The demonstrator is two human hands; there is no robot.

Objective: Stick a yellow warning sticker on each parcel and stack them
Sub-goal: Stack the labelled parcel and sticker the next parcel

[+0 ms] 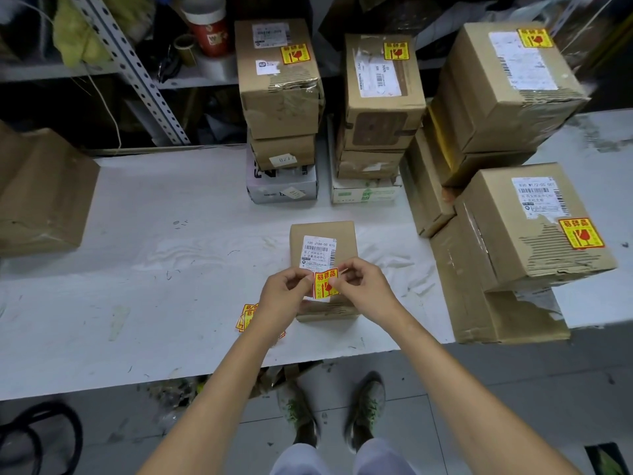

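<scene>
A small brown parcel (322, 234) with a white shipping label lies on the white table (171, 252) in front of me. Just above its near end I hold a yellow and red warning sticker (325, 284). My left hand (284, 296) pinches the sticker's left side and my right hand (363, 286) pinches its right edge. A small pile of spare yellow stickers (247, 317) lies on the table, partly hidden under my left wrist.
Stacks of stickered parcels stand at the back centre-left (277, 84), at the back centre (380, 97) and at the right (527, 228). A large brown box (44, 193) sits at the left edge. Metal shelving (137, 70) runs behind the table.
</scene>
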